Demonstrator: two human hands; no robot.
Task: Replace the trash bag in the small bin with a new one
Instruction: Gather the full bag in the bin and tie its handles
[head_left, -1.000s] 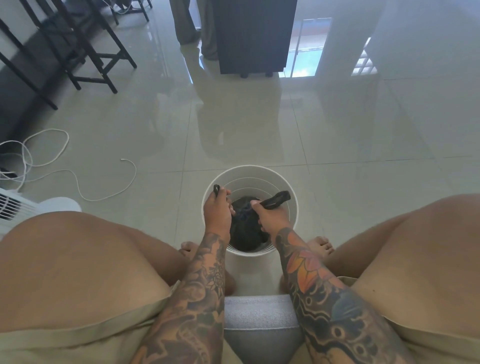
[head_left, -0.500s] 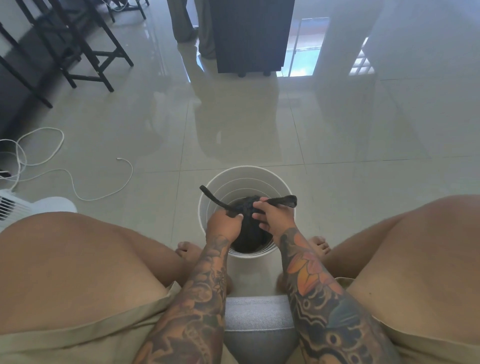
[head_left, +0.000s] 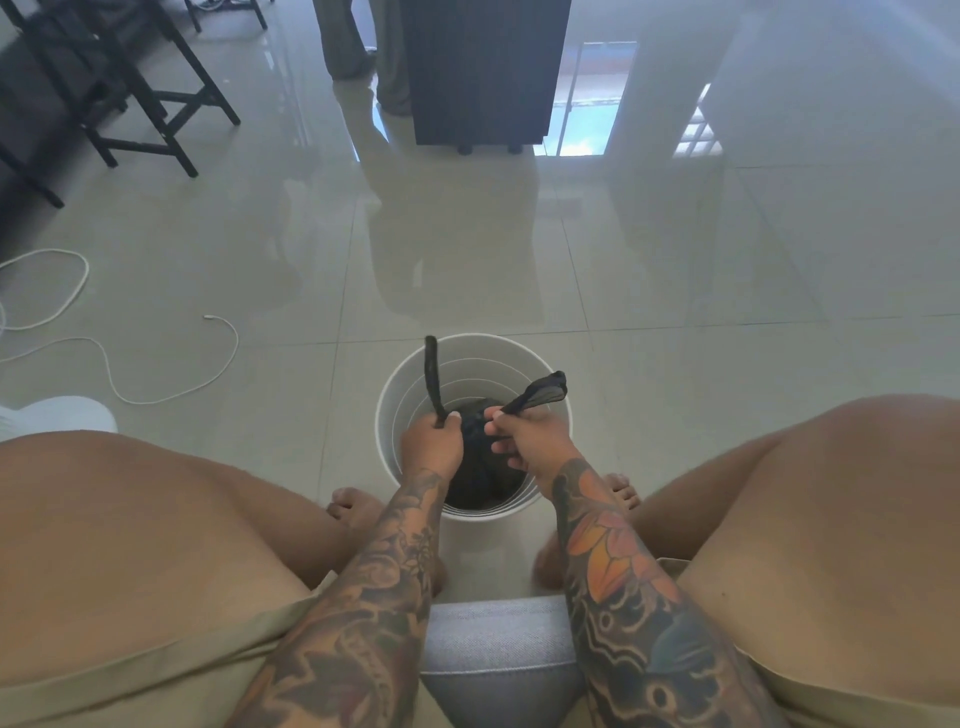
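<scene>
A small white round bin (head_left: 415, 366) stands on the tiled floor between my bare feet. Inside it sits a black trash bag (head_left: 480, 480), bunched into a dark bundle. My left hand (head_left: 430, 446) is closed on one twisted black bag end that sticks straight up past the bin's rim. My right hand (head_left: 522, 440) pinches the other bag end, which flares out up and to the right. Both hands hover over the bin's near half, close together above the bundle. No new bag is in view.
I sit on a grey cushioned seat (head_left: 498, 649), knees spread wide. A white cable (head_left: 156, 364) loops on the floor at left beside a white appliance (head_left: 57, 413). Black chair legs (head_left: 156, 119) stand far left, a dark cabinet (head_left: 483, 73) ahead.
My hands have drawn slightly apart. The left bag end has swung from pointing left to standing upright, and the right end has lifted and tilted up to the right.
</scene>
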